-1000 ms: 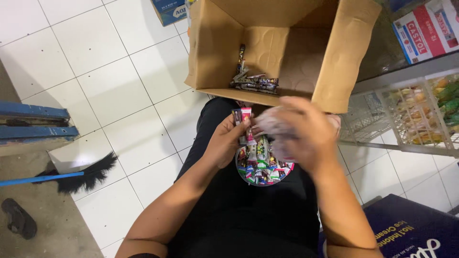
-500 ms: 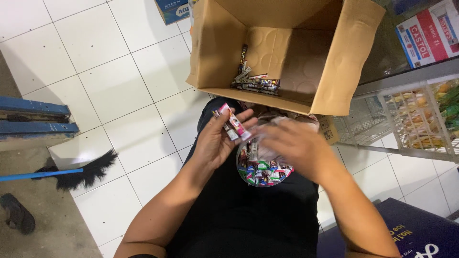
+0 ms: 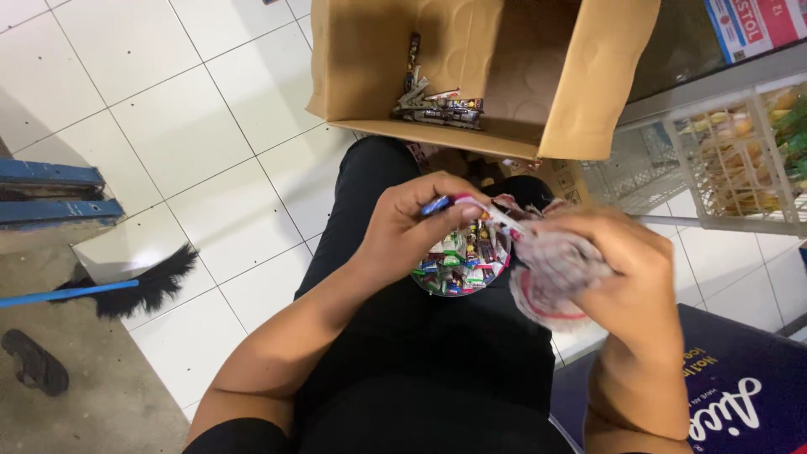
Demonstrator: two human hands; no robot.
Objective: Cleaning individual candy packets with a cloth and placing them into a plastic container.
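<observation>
Both hands (image 3: 416, 223) (image 3: 618, 273) pinch what seems a crumpled candy bag (image 3: 546, 269).

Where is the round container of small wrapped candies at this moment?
In the head view, the round candy container sits on the person's lap at centre, under the left hand, beside the right hand.

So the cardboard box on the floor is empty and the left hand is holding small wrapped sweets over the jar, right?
Not quite: the cardboard box is not empty; a small pile of packets lies inside. The head view shows this. The left hand does hold small wrapped sweets over the jar.
</observation>
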